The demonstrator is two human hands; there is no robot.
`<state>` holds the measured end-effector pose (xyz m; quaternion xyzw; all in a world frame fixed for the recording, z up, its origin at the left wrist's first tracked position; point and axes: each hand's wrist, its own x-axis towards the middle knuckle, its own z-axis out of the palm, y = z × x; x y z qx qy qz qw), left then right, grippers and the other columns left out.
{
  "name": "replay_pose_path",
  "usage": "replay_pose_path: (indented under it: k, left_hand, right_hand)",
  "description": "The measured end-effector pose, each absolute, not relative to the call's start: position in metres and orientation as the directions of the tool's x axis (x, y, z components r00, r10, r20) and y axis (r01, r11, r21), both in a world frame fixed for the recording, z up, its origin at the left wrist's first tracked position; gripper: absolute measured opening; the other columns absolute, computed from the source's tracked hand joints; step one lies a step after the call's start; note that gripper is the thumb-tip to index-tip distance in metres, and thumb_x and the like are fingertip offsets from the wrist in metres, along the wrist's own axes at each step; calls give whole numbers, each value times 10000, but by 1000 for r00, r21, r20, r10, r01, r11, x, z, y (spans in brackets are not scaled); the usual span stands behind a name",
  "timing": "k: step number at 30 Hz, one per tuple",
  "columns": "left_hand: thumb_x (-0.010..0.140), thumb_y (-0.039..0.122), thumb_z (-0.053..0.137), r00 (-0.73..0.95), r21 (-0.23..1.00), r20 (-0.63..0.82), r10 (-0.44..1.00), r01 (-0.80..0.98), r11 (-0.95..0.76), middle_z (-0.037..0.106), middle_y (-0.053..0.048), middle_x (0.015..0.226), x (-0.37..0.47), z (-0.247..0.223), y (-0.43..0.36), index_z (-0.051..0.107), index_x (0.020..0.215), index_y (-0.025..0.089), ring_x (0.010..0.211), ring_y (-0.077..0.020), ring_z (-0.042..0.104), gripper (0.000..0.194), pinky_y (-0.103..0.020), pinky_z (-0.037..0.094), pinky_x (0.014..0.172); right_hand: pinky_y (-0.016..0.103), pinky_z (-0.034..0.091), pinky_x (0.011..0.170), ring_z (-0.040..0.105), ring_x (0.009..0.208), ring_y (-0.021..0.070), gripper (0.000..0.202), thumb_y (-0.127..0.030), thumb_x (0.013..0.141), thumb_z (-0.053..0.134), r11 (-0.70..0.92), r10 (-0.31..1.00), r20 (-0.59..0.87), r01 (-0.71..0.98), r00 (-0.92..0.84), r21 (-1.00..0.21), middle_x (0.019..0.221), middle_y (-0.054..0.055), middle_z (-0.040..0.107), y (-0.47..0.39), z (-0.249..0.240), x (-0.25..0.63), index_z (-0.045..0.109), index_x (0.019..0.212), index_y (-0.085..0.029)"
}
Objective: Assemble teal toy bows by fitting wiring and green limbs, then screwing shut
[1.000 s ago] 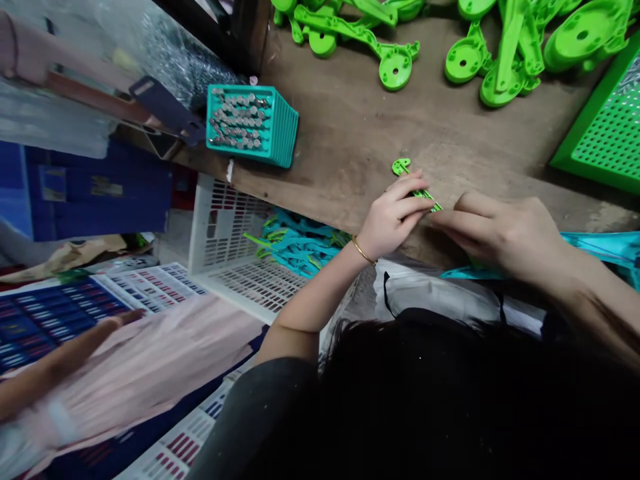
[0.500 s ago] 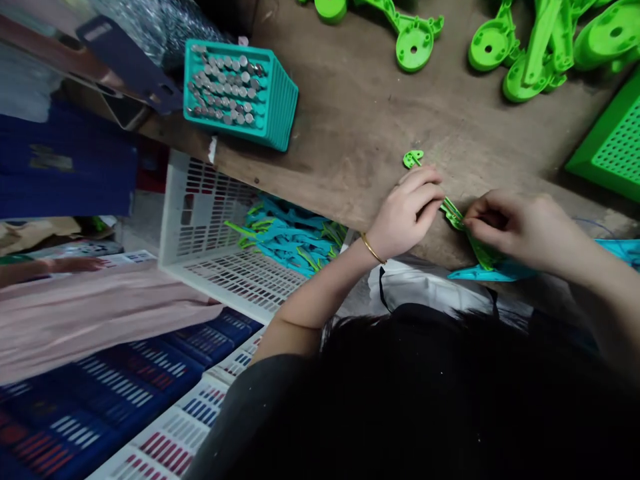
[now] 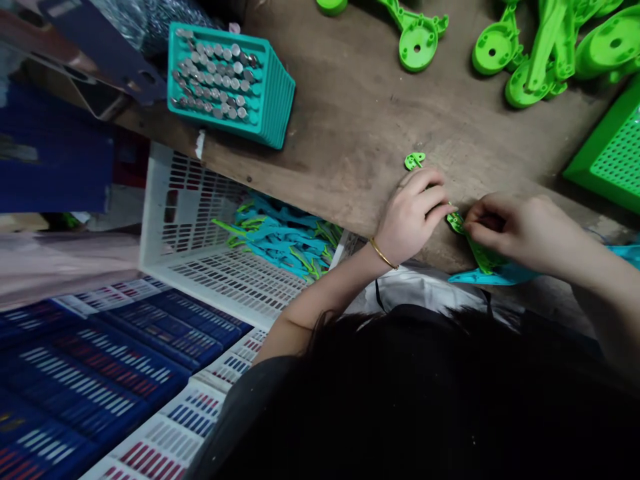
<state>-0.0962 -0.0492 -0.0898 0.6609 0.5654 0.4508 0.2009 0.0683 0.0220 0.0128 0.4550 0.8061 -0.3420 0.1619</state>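
On the wooden table, my left hand [image 3: 413, 213], with a gold bangle at the wrist, has its fingers bent together and its thumb and fingertips near the tip of a green plastic part [image 3: 455, 222]. Whatever lies between those fingertips is too small to make out. My right hand [image 3: 510, 223] is closed in a pinch at the other end of this green part, over a blue piece [image 3: 483, 276] at the table's edge. A small green piece [image 3: 415, 161] lies just beyond my left fingers.
A teal tray stack [image 3: 280, 100] with metal pins stands at the left. Large green parts [image 3: 417, 48] lie at the back, a green basket [image 3: 595, 147] at the right. Below the table edge, a white crate [image 3: 220, 280] holds blue and green pieces.
My left fingertips have drawn slightly off the green part, which my right hand still pinches. The person's hand at the far left is out of view. The view has shifted slightly.
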Motion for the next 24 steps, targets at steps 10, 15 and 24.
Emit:
replay_pose_path:
  k: [10, 15, 24]
  left_hand:
    - [945, 244, 580, -19, 796, 333, 943, 541, -271, 638, -62, 1043, -100, -86, -51, 610, 823, 181, 1150, -225, 595, 140, -432, 480, 1038]
    - [942, 204, 569, -20, 799, 366, 931, 519, -303, 635, -64, 1045, -100, -86, -52, 606, 860, 177, 1157, -210, 589, 94, -411, 476, 1054]
    - [945, 204, 567, -13, 790, 354, 935, 538, -292, 643, -66, 1049, -100, -89, -51, 614, 855, 184, 1165, -215, 597, 103, -426, 488, 1048]
  right_hand:
    - [260, 348, 600, 526, 577, 136, 88, -266, 795, 582, 433, 576, -657, 863, -487, -260, 665, 6, 640, 29, 15, 59, 644, 794, -203]
    - [279, 230, 525, 598, 628, 193, 277, -375, 918, 430, 727, 577, -483, 684, -659, -64, 910, 56, 710, 8, 14, 71, 642, 955, -200]
    - [280, 310, 587, 589, 687, 181, 179, -327, 852, 496, 588, 553, -535, 754, -639, -293, 833, 53, 683, 19, 14, 68, 624, 853, -202]
